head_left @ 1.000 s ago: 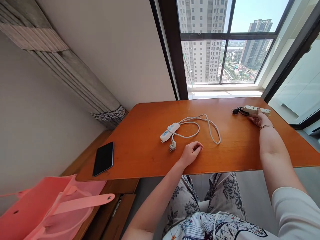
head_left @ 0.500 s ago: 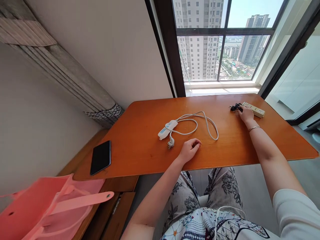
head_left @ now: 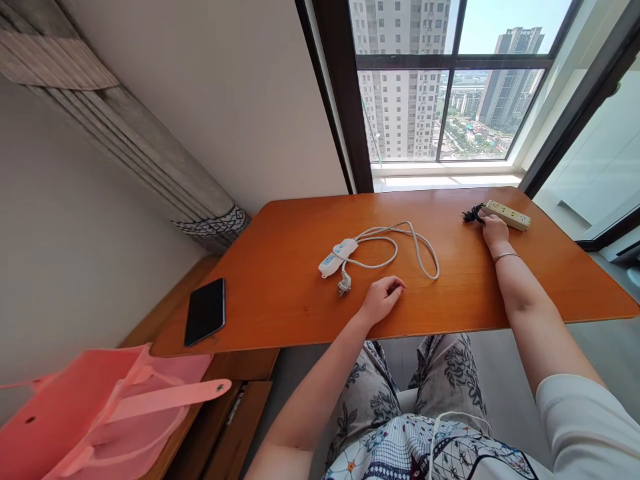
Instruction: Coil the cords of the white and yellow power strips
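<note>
**Cord bundle met at the fingertips, strip angled off to the right**

On the far right part of the table, a beige power strip is placed just beyond the right hand and partly to its right. Its long axis is slanted from the far left toward the near right, so that its left end is brought closest to the fingers. By that end a dark cord is gathered in a small bundle, ahead and to the left of the knuckles, with its black plug pointed left.

The right hand is bent down at the bundle, and contact appears to be made there; because the fingertips are hidden, it cannot be told whether the cord is gripped. By this hand the beige strip is much more nearly reached than by the left hand, which is rested near the front edge, loosely half curled, with nothing seen in it.

Nearer the left hand, a white power strip is laid beyond and to its left, its white cord looped rightward.
</note>
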`<act>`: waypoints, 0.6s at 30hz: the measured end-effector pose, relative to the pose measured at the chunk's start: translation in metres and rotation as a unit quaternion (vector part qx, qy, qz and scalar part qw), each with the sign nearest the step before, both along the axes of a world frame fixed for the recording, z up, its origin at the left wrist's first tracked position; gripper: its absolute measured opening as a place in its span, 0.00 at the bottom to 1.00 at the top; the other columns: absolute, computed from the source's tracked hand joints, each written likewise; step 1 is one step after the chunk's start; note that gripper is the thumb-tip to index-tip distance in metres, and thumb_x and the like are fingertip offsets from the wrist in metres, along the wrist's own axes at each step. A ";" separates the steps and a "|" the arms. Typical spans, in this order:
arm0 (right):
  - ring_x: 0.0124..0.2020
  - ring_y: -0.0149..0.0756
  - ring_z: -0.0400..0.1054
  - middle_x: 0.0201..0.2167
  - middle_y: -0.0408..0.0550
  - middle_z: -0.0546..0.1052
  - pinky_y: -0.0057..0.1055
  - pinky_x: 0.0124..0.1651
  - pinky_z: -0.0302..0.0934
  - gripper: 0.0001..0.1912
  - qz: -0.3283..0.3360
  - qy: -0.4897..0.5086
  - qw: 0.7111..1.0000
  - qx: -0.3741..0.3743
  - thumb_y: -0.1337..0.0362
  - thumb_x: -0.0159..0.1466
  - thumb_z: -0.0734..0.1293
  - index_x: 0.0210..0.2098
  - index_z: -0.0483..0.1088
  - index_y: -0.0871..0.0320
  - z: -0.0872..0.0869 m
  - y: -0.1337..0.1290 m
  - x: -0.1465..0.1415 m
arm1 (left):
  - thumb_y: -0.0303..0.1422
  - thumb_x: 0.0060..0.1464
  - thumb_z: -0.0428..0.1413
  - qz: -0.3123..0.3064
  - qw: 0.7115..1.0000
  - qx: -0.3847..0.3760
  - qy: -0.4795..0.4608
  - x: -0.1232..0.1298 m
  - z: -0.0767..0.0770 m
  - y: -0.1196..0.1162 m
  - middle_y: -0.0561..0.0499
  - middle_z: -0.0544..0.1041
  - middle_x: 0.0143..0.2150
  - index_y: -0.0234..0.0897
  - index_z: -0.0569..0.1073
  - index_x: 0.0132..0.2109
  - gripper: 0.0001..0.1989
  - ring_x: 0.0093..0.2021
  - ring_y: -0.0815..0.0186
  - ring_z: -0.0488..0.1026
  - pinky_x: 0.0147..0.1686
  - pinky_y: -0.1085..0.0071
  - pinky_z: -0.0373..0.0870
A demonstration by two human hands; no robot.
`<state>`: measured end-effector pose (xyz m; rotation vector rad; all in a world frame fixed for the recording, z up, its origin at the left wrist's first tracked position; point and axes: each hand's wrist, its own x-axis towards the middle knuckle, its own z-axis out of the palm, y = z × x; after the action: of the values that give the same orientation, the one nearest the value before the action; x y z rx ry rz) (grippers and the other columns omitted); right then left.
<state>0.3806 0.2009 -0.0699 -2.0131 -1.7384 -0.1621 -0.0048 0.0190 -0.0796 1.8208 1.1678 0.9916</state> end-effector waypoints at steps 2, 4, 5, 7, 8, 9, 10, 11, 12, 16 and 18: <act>0.49 0.46 0.70 0.44 0.58 0.78 0.41 0.55 0.64 0.19 -0.003 0.006 1.000 0.003 0.69 0.66 0.59 0.49 0.78 0.60 -0.001 0.001 0.000 | 0.31 0.55 0.54 0.000 1.000 -0.002 -0.002 0.000 0.000 0.000 0.50 0.78 0.32 0.37 0.75 0.35 0.06 0.33 0.66 0.73 0.36 0.70 0.69; 0.50 0.47 0.70 0.46 0.59 0.78 0.42 0.57 0.63 0.20 -0.005 0.012 1.000 0.005 0.70 0.66 0.59 0.50 0.77 0.62 -0.001 0.001 -0.002 | 0.32 0.55 0.53 0.001 1.000 -0.004 -0.003 0.000 0.000 0.000 0.50 0.78 0.32 0.37 0.75 0.35 0.06 0.32 0.66 0.73 0.36 0.70 0.69; 0.51 0.48 0.70 0.47 0.60 0.78 0.42 0.58 0.63 0.20 -0.005 0.014 1.000 0.005 0.70 0.65 0.58 0.52 0.77 0.63 -0.002 0.001 -0.002 | 0.32 0.55 0.53 0.000 1.000 -0.005 -0.003 0.000 0.000 0.000 0.50 0.78 0.31 0.37 0.75 0.35 0.06 0.32 0.66 0.72 0.36 0.70 0.69; 0.54 0.49 0.69 0.50 0.62 0.77 0.43 0.60 0.61 0.22 -0.004 0.019 1.000 0.007 0.71 0.65 0.59 0.55 0.74 0.65 -0.002 -0.001 -0.004 | 0.32 0.55 0.53 0.000 1.000 -0.007 -0.004 0.000 0.001 0.000 0.50 0.78 0.32 0.37 0.75 0.35 0.07 0.32 0.66 0.73 0.36 0.70 0.69; 0.55 0.50 0.68 0.52 0.63 0.76 0.43 0.60 0.61 0.23 -0.005 0.021 1.000 0.008 0.71 0.65 0.60 0.57 0.73 0.66 -0.002 -0.002 -0.005 | 0.32 0.55 0.53 0.000 1.000 -0.007 -0.004 0.000 0.001 0.000 0.50 0.78 0.32 0.37 0.75 0.35 0.06 0.33 0.66 0.73 0.36 0.70 0.69; 0.55 0.50 0.68 0.52 0.64 0.76 0.44 0.60 0.61 0.24 -0.008 0.025 1.000 0.009 0.71 0.64 0.61 0.59 0.71 0.67 -0.002 -0.004 -0.005 | 0.32 0.55 0.53 0.000 1.000 -0.007 -0.004 0.000 0.001 0.000 0.50 0.78 0.32 0.37 0.75 0.35 0.06 0.33 0.66 0.73 0.36 0.70 0.69; 0.55 0.51 0.68 0.52 0.64 0.76 0.44 0.60 0.61 0.26 -0.012 0.030 0.999 0.009 0.71 0.64 0.62 0.61 0.69 0.67 -0.002 -0.006 -0.006 | 0.32 0.55 0.53 -0.001 1.000 -0.007 -0.004 0.000 0.000 0.000 0.50 0.78 0.32 0.37 0.75 0.35 0.06 0.33 0.65 0.73 0.36 0.69 0.69; 0.55 0.51 0.69 0.53 0.64 0.76 0.44 0.59 0.61 0.27 -0.016 0.036 0.999 0.008 0.71 0.63 0.62 0.62 0.68 0.66 -0.002 -0.008 -0.006 | 0.32 0.55 0.53 -0.001 1.000 -0.007 -0.004 0.000 0.000 0.001 0.50 0.78 0.32 0.37 0.75 0.35 0.06 0.33 0.65 0.73 0.36 0.69 0.69; 0.55 0.51 0.69 0.53 0.63 0.76 0.44 0.59 0.61 0.27 -0.019 0.042 0.999 0.008 0.71 0.63 0.62 0.62 0.68 0.64 -0.002 -0.010 -0.006 | 0.32 0.55 0.53 -0.001 1.000 -0.008 -0.005 0.000 0.000 0.001 0.50 0.78 0.32 0.37 0.75 0.35 0.06 0.34 0.65 0.73 0.37 0.69 0.69; 0.55 0.48 0.69 0.55 0.59 0.75 0.43 0.60 0.62 0.22 -0.025 0.048 0.999 0.007 0.71 0.63 0.62 0.56 0.74 0.60 0.001 -0.012 -0.007 | 0.33 0.55 0.54 -0.001 1.000 -0.006 -0.005 0.001 -0.002 0.001 0.50 0.78 0.32 0.37 0.75 0.35 0.06 0.33 0.65 0.73 0.36 0.69 0.69; 0.52 0.49 0.70 0.55 0.59 0.73 0.45 0.57 0.64 0.19 -0.043 0.048 0.998 0.003 0.69 0.63 0.64 0.52 0.75 0.60 0.002 -0.010 -0.008 | 0.32 0.55 0.54 -0.001 1.000 -0.002 -0.005 0.001 -0.002 0.001 0.50 0.78 0.32 0.37 0.75 0.35 0.06 0.33 0.65 0.73 0.36 0.69 0.69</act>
<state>0.3722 0.1908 -0.0678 -2.0590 -1.5924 -0.0973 -0.0038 0.0204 -0.0820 1.8109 1.1606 0.9951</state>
